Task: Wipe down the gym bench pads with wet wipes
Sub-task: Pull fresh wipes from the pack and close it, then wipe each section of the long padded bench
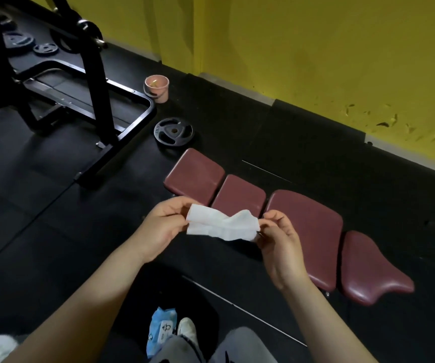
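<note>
A white wet wipe (221,224) is stretched between my two hands above the black floor. My left hand (162,229) pinches its left end and my right hand (280,247) pinches its right end. Just beyond the wipe lies the dark red gym bench (308,226), made of several pads in a row running from upper left to lower right. A blue pack of wet wipes (160,330) lies on the floor between my legs.
A black metal rack frame (90,82) stands at the upper left. A black weight plate (173,132) lies on the floor beyond the bench, and more plates lie at the far left. A pink cup (156,88) stands near the yellow wall (316,48).
</note>
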Available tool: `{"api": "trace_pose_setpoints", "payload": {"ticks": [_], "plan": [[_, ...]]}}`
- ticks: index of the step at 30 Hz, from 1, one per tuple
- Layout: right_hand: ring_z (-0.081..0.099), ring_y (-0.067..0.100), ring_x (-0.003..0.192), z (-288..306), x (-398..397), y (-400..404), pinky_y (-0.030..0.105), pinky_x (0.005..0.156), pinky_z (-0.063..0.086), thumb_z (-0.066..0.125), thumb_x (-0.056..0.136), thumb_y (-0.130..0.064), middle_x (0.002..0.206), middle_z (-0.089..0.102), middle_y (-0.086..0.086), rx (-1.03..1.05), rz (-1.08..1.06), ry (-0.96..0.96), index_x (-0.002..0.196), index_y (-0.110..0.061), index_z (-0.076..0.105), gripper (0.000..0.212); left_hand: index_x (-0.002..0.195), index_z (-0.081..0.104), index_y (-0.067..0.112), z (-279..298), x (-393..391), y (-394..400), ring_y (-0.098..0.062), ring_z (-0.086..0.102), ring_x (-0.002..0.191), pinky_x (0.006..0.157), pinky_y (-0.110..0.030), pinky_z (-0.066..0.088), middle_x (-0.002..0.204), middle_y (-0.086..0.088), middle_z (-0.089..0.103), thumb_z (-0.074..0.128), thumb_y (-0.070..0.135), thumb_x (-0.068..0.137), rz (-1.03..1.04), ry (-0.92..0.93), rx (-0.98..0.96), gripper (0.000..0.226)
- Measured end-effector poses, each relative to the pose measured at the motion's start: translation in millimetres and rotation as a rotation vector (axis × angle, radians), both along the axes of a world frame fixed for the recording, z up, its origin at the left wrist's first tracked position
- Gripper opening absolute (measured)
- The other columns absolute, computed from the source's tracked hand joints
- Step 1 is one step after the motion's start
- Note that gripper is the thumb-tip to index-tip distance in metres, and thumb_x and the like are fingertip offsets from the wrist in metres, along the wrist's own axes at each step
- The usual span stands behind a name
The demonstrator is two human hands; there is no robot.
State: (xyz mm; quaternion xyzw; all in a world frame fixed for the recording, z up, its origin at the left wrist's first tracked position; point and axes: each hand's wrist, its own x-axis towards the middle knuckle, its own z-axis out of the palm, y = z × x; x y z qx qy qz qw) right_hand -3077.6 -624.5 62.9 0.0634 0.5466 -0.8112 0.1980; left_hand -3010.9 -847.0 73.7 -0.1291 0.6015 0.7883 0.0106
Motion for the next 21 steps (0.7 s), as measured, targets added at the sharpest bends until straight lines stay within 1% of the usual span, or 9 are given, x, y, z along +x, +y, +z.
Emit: {"api": "trace_pose_setpoints", "payload": {"ticks": [5, 7, 10, 13, 15, 16, 18, 20, 21], "plan": [[0.055, 0.009, 0.063, -3, -26, -8, 0.018, 0.058, 0.045, 0.046, 0.102, -0.018, 0.07, 0.057, 0.0, 0.169, 0.021, 0.129, 0.105, -0.017, 0.062, 0.016, 0.081, 0.079, 0.02, 0, -28, -20, -0.017, 0.066, 0.086, 0.076, -0.026, 0.052, 0.084, -0.004, 0.072, 0.041, 0.003, 0.073, 0.013, 0.092, -0.161, 0.042], [0.059, 0.008, 0.066, -9, -42, -9, 0.018, 0.06, 0.048, 0.05, 0.1, -0.018, 0.068, 0.058, -0.002, 0.271, 0.058, 0.23, 0.108, -0.019, 0.063, 0.015, 0.085, 0.078, 0.021, 2, -41, -22, -0.021, 0.067, 0.091, 0.08, -0.028, 0.052, 0.09, -0.005, 0.073, 0.043, 0.004, 0.082, 0.032, 0.129, -0.281, 0.038], [0.063, 0.01, 0.07, -15, -70, -12, 0.031, 0.07, 0.053, 0.056, 0.097, -0.011, 0.072, 0.065, -0.002, 0.328, 0.223, 0.296, 0.103, -0.016, 0.066, 0.012, 0.095, 0.075, 0.024, 5, -67, -23, -0.011, 0.069, 0.091, 0.082, -0.019, 0.049, 0.093, 0.002, 0.074, 0.053, 0.004, 0.097, 0.065, 0.118, -0.479, 0.029], [0.064, 0.007, 0.075, -19, -105, -9, 0.022, 0.073, 0.051, 0.057, 0.097, -0.011, 0.079, 0.068, 0.001, 0.506, 0.435, 0.364, 0.088, -0.008, 0.068, 0.014, 0.107, 0.069, 0.025, 10, -96, -27, -0.006, 0.069, 0.094, 0.088, -0.019, 0.048, 0.092, 0.007, 0.075, 0.06, 0.004, 0.095, -0.046, 0.082, -0.586, 0.027], [0.068, 0.013, 0.077, -22, -137, -7, 0.033, 0.076, 0.055, 0.058, 0.097, -0.025, 0.078, 0.071, -0.001, 0.678, 0.551, 0.409, 0.085, -0.017, 0.069, 0.019, 0.114, 0.065, 0.029, 12, -120, -32, 0.0, 0.066, 0.102, 0.09, -0.019, 0.046, 0.098, 0.015, 0.074, 0.06, 0.002, 0.093, -0.157, 0.047, -0.665, 0.035], [0.068, 0.014, 0.076, -25, -153, -7, 0.038, 0.078, 0.055, 0.057, 0.097, -0.033, 0.077, 0.072, -0.005, 0.79, 0.596, 0.425, 0.086, -0.024, 0.068, 0.018, 0.117, 0.064, 0.031, 12, -132, -34, 0.003, 0.064, 0.101, 0.086, -0.016, 0.046, 0.102, 0.019, 0.073, 0.059, -0.001, 0.093, -0.208, 0.029, -0.702, 0.04], [0.068, 0.01, 0.072, -30, -183, -12, 0.038, 0.076, 0.056, 0.057, 0.095, -0.041, 0.075, 0.071, -0.014, 0.994, 0.639, 0.487, 0.091, -0.034, 0.064, 0.011, 0.121, 0.063, 0.034, 11, -154, -37, 0.01, 0.06, 0.095, 0.079, -0.013, 0.043, 0.107, 0.023, 0.07, 0.054, -0.005, 0.092, -0.28, 0.004, -0.8, 0.049], [0.066, 0.003, 0.077, -31, -206, -23, 0.035, 0.079, 0.054, 0.062, 0.093, -0.038, 0.083, 0.07, -0.017, 1.005, 0.638, 0.558, 0.095, -0.035, 0.062, 0.004, 0.122, 0.062, 0.037, 7, -174, -40, 0.01, 0.055, 0.104, 0.087, -0.017, 0.044, 0.109, 0.027, 0.068, 0.049, -0.008, 0.091, -0.319, -0.021, -0.921, 0.056], [0.064, 0.001, 0.084, -31, -216, -29, 0.033, 0.085, 0.053, 0.065, 0.091, -0.034, 0.092, 0.069, -0.017, 0.97, 0.659, 0.601, 0.1, -0.034, 0.063, 0.009, 0.122, 0.061, 0.039, 6, -184, -40, 0.008, 0.053, 0.111, 0.094, -0.02, 0.045, 0.11, 0.029, 0.066, 0.048, -0.008, 0.09, -0.33, -0.028, -0.958, 0.059]]}}
